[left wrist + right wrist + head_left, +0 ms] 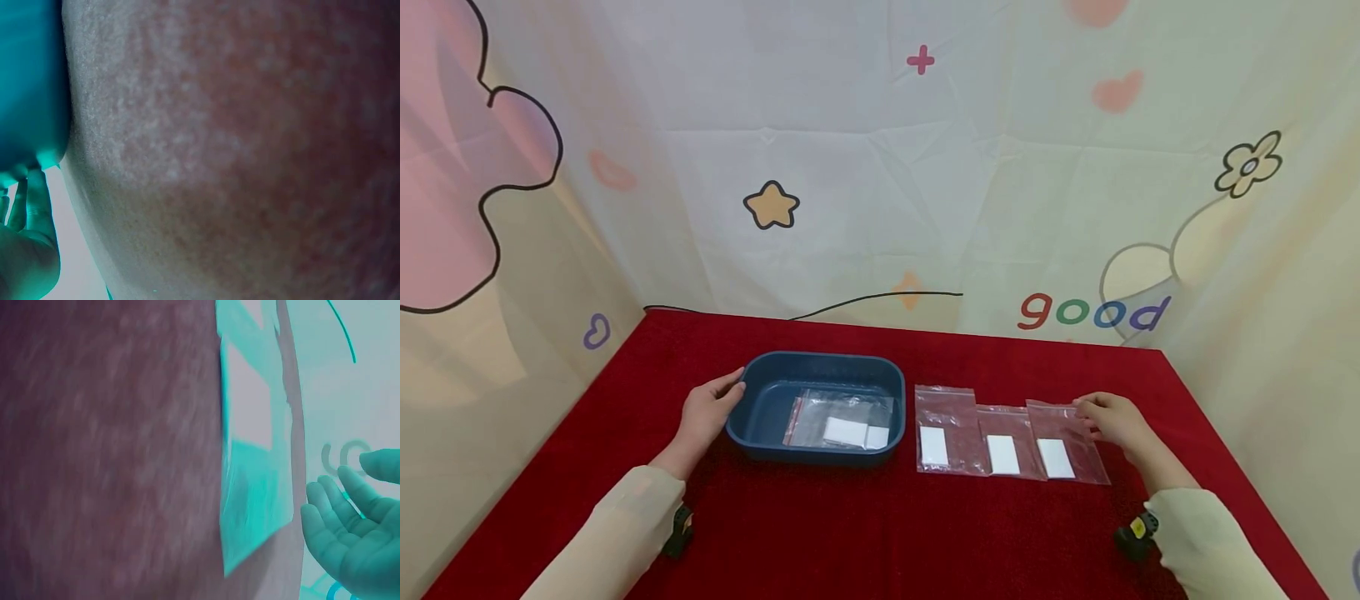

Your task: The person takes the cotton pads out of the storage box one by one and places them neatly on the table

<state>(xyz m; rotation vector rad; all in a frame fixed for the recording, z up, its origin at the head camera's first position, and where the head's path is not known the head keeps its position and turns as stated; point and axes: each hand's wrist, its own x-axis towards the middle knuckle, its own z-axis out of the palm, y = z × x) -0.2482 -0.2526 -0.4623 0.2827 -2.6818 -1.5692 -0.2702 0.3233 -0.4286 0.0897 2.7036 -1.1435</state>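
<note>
A dark blue basin (816,454) stands on the red cloth, left of centre. My left hand (706,410) touches its left side near the rim; extended fingers (39,203) meet the wall in the left wrist view. Clear zip bags (820,408) with white rectangular pieces lie inside the basin, overlapping. To its right, three clear zip bags lie side by side: a left bag (947,404), a middle bag (1000,421) and a right bag (1086,458), each with a white piece. My right hand (1116,419) hovers by the right bag's upper right corner, fingers loosely bent and apart from it in the right wrist view.
The red cloth (820,542) covers the table. A pale printed curtain (865,183) hangs behind and along both sides. Dark wrist cameras, a left one (679,532) and a right one (1138,534), sit below the sleeves.
</note>
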